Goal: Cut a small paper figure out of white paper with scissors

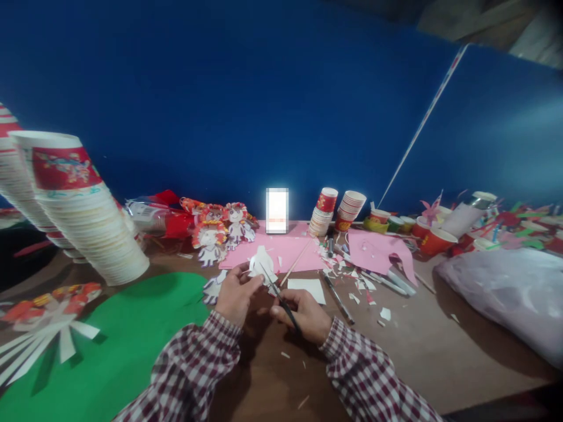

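Note:
Between the thumb and fingers of my left hand (238,294) is a white paper cutout (263,262), held up over the table. My right hand (304,312) grips a pair of scissors (281,297) with dark handles. Their blades point up and left, reaching the lower edge of the cutout; whether they touch it I cannot tell. Beyond the hands lies a sheet of pink paper (299,258). A white paper piece (308,289) rests just past my right hand, beside a dark pen (339,299).
Tall stacks of paper cups (97,217) lean at the left, by a round green sheet (176,299). Several paper dolls (212,234) stand behind my left hand. White scraps (360,284) litter the table at right, near a plastic bag (505,293). A blue wall (264,105) closes the back.

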Tool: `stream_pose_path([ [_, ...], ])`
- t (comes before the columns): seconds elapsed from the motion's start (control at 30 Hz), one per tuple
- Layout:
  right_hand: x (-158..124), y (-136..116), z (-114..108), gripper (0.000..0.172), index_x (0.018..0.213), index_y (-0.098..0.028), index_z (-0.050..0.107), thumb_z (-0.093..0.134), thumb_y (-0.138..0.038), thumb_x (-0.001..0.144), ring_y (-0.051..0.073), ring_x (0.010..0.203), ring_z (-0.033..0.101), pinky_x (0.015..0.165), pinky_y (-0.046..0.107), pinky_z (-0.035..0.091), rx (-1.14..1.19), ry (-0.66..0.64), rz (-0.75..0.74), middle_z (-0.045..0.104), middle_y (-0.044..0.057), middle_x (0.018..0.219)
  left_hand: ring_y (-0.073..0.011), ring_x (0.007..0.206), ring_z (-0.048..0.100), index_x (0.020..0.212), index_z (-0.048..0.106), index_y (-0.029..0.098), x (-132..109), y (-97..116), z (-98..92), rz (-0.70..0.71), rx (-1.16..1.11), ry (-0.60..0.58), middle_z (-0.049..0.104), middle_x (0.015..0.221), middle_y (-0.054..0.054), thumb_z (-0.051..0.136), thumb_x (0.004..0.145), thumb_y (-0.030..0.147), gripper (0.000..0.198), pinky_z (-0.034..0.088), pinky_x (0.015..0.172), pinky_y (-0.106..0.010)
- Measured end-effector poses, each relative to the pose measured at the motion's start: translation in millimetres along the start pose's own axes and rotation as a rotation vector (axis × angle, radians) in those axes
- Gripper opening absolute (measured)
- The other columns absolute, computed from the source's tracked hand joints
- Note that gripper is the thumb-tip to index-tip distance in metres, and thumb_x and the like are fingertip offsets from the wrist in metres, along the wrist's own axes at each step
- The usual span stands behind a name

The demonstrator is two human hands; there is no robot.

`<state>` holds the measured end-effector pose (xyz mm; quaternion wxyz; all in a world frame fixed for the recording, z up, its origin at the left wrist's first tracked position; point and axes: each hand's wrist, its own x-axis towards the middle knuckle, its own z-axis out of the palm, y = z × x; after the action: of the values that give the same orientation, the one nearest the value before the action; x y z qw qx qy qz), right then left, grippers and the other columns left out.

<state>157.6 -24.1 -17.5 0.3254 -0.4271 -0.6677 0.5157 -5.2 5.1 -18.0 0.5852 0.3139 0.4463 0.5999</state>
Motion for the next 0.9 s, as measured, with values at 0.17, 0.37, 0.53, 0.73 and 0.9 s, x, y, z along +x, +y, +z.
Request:
stream_pose_path([
  [0.17, -0.5, -2.7, 1.0, 0.039, 0.069, -0.014, 0.058, 0.07, -0.051, 0.072, 0.009, 0.05, 0.037, 0.045, 0.02, 0.025, 0.026, 0.0, 0.0, 0.044, -0.004, 0.055, -0.0116, 0.06, 0.064, 0.096, 0.055, 0.016, -2.5, 3.0, 3.3, -0.01, -0.02, 0.024, 0.071, 0.074, -0.002, 0.078, 0.057, 0.015, 0.045, 0.051, 0.058, -0.022],
  [0.37, -0.5, -1.4, 1.1, 0.038, 0.07, -0.014, 0.058, 0.07, -0.051, 0.073, 0.009, 0.05, 0.037, 0.044, 0.02, 0.024, 0.04, -0.004, 0.015, 0.042, -0.005, 0.054, -0.0112, 0.058, 0.064, 0.096, 0.054, 0.016, -2.7, 3.9, 4.7, -0.009, -0.014, 0.015, 0.071, 0.073, -0.001, 0.076, 0.059, 0.014, 0.043, 0.051, 0.058, -0.023],
  [0.53, -0.1, -0.8, 1.6, 0.038, 0.069, -0.014, 0.058, 0.071, -0.05, 0.072, 0.008, 0.048, 0.036, 0.044, 0.02, 0.023, 0.031, 0.014, 0.031, 0.042, -0.005, 0.053, -0.0115, 0.057, 0.064, 0.097, 0.054, 0.016, -1.7, 1.8, 3.0, -0.004, -0.01, 0.02, 0.071, 0.072, -0.001, 0.076, 0.06, 0.015, 0.043, 0.05, 0.057, -0.022],
  [0.73, 0.5, 1.3, 2.2, 0.037, 0.071, -0.014, 0.057, 0.073, -0.048, 0.07, 0.008, 0.047, 0.036, 0.043, 0.019, 0.022, 0.071, -0.007, 0.027, 0.043, -0.005, 0.053, -0.0121, 0.057, 0.065, 0.096, 0.054, 0.016, -1.4, 1.5, 2.7, -0.012, -0.004, 0.027, 0.071, 0.072, -0.002, 0.076, 0.059, 0.012, 0.043, 0.05, 0.054, -0.021],
  [0.9, 1.1, 2.3, 2.8, 0.038, 0.072, -0.015, 0.056, 0.073, -0.049, 0.07, 0.008, 0.046, 0.039, 0.043, 0.019, 0.026, 0.126, -0.035, 0.039, 0.045, -0.005, 0.053, -0.0119, 0.057, 0.065, 0.094, 0.053, 0.015, -4.3, 4.7, 6.3, -0.007, -0.018, 0.026, 0.07, 0.071, -0.001, 0.073, 0.06, 0.008, 0.041, 0.052, 0.054, -0.021],
])
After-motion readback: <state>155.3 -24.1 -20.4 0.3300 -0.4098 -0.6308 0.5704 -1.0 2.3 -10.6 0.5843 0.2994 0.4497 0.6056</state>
